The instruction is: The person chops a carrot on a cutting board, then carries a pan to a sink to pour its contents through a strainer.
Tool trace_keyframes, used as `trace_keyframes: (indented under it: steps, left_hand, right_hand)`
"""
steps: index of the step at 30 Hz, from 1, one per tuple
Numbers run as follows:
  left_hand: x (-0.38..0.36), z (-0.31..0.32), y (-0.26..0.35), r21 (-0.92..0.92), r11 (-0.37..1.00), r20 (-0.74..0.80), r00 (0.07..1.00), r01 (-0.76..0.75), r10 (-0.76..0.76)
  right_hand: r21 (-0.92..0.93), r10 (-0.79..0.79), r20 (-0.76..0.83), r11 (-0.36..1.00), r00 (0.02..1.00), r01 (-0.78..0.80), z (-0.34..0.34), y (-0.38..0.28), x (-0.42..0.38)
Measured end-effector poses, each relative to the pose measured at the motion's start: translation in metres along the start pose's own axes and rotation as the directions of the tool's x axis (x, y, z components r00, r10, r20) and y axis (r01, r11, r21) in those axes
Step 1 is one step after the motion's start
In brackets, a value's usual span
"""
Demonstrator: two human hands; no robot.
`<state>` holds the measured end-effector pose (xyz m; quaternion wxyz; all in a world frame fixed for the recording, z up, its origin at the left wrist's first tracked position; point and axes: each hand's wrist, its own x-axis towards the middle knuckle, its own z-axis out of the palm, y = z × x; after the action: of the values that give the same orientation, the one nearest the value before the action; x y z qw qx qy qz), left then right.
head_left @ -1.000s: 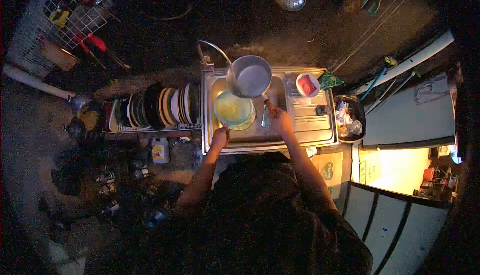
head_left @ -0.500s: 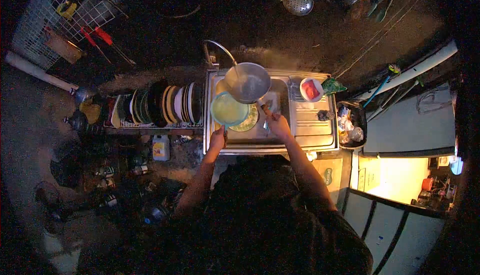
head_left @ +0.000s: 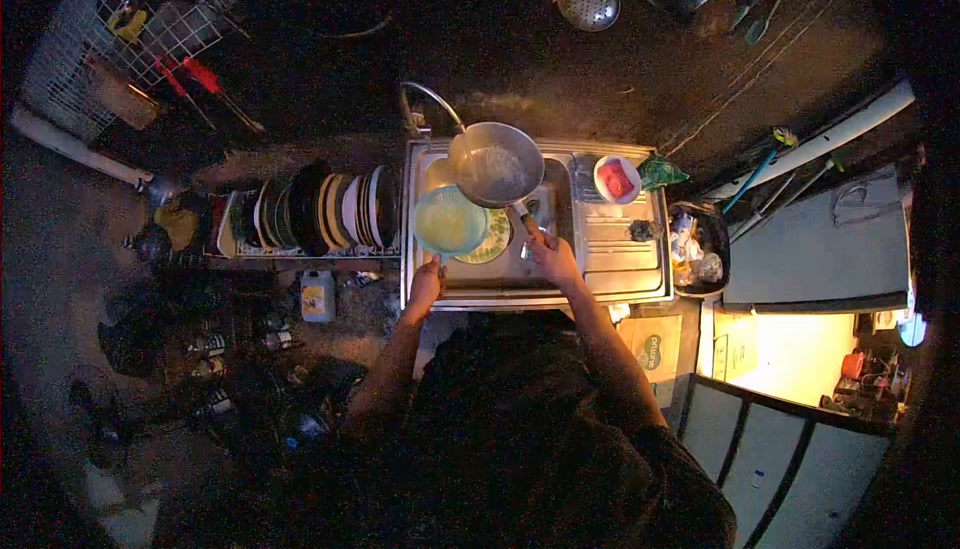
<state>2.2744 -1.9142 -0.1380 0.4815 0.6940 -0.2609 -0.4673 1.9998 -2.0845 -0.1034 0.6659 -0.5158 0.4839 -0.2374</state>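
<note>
My right hand (head_left: 553, 258) is closed round the handle of a metal pan (head_left: 497, 165), which is held over the sink under the curved tap (head_left: 437, 96). Water shows inside the pan. At the near rim of a light blue bowl or strainer (head_left: 451, 221), my left hand (head_left: 427, 283) grips its edge. The bowl is just left of the pan and partly over a patterned plate (head_left: 497, 236) in the basin. Shiny items, too small to make out, lie in the basin beside the pan handle.
Plates stand in a rack (head_left: 305, 253) left of the sink. On the ridged drainboard (head_left: 622, 267) are a white bowl (head_left: 617, 180) with something red, a green item (head_left: 660, 172) and a dark scourer (head_left: 643, 230). A bin (head_left: 701, 249) stands at the right.
The whole view has shifted slightly. The pan is tilted a little differently, with more water showing in it. Both hands keep their grips.
</note>
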Motion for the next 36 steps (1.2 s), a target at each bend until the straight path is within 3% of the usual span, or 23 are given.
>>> trace_keyframes:
  steps: [1, 2, 3, 5, 7, 9, 10, 12, 13, 15, 16, 19, 20, 22, 23, 25, 31, 36]
  left_hand:
    - [0.006, -0.001, -0.011, -0.016, 0.999, 0.033, 0.999, -0.036, 0.037]
    - [0.007, 0.003, -0.01, -0.037, 0.997, -0.017, 0.998, -0.062, 0.061]
    - [0.007, 0.003, -0.005, -0.028, 0.999, -0.023, 0.999, -0.03, 0.03]
    - [0.009, 0.004, 0.001, -0.011, 0.999, -0.036, 0.999, 0.034, -0.034]
    - [0.021, 0.008, -0.004, -0.287, 0.935, 0.032, 0.978, 0.208, -0.208]
    - [0.025, 0.017, -0.004, -0.379, 0.913, 0.038, 0.989, 0.148, -0.145]
    - [0.027, 0.02, -0.001, -0.196, 0.98, 0.026, 0.999, -0.019, 0.025]
    - [0.035, 0.029, -0.003, -0.051, 0.982, 0.054, 0.982, -0.179, 0.182]
    - [0.039, 0.034, -0.004, 0.017, 0.965, 0.067, 0.964, -0.26, 0.259]
    - [0.038, 0.044, 0.024, -0.092, 0.988, 0.133, 0.985, 0.125, -0.112]
    - [0.041, 0.051, 0.028, -0.055, 0.966, 0.111, 0.963, 0.253, -0.246]
    - [0.045, 0.063, 0.04, -0.122, 0.932, 0.173, 0.932, 0.34, -0.318]
    - [0.045, 0.068, 0.04, -0.226, 0.913, 0.166, 0.937, 0.34, -0.307]
    - [0.047, 0.069, 0.039, -0.171, 0.94, 0.197, 0.945, 0.295, -0.261]
    - [0.049, 0.069, 0.038, -0.118, 0.962, 0.228, 0.949, 0.248, -0.216]
    - [0.05, 0.074, 0.041, -0.123, 0.948, 0.21, 0.942, 0.292, -0.263]
    - [0.05, 0.08, 0.045, -0.193, 0.909, 0.288, 0.907, 0.369, -0.307]
    - [0.046, 0.085, 0.051, -0.19, 0.923, 0.265, 0.923, 0.335, -0.28]
  right_hand:
    - [0.0, -0.001, -0.003, 1.0, 1.0, 0.001, -0.001, -0.013, -0.008]
    - [-0.285, -0.084, -0.077, 0.957, 0.993, 0.059, -0.001, -0.04, -0.025]
    - [-0.549, -0.183, -0.123, 0.831, 0.975, 0.086, -0.001, -0.056, -0.036]
    - [-0.551, -0.242, -0.131, 0.824, 0.961, 0.132, -0.01, -0.056, -0.041]
    - [-0.554, -0.3, -0.137, 0.813, 0.944, 0.178, -0.021, -0.058, -0.046]
    - [-0.752, -0.358, -0.181, 0.651, 0.916, 0.106, -0.034, -0.064, -0.054]
    - [-0.754, -0.357, -0.182, 0.649, 0.916, 0.103, -0.039, -0.069, -0.057]
    - [-0.911, -0.387, -0.139, 0.41, 0.912, 0.035, -0.046, -0.087, -0.065]
    - [-0.912, -0.386, -0.142, 0.408, 0.912, 0.031, -0.047, -0.099, -0.071]
    - [-0.921, -0.343, -0.105, 0.387, 0.933, 0.038, -0.048, -0.119, -0.082]
    - [-0.922, -0.344, -0.107, 0.385, 0.933, 0.036, -0.049, -0.119, -0.083]
    - [-0.941, -0.408, -0.079, 0.331, 0.91, 0.067, -0.049, -0.126, -0.09]
    - [-0.944, -0.424, -0.063, 0.32, 0.903, 0.085, -0.044, -0.136, -0.097]
    - [-0.946, -0.44, -0.048, 0.308, 0.897, 0.101, -0.042, -0.144, -0.103]
    - [-0.962, -0.504, -0.011, 0.241, 0.864, 0.129, -0.042, -0.145, -0.104]
    - [-0.974, -0.564, 0.028, 0.172, 0.825, 0.151, -0.045, -0.141, -0.104]
    - [-0.986, -0.567, -0.027, 0.153, 0.823, 0.073, -0.058, -0.131, -0.105]
    - [-0.964, -0.648, -0.046, 0.228, 0.76, 0.136, -0.057, -0.125, -0.112]
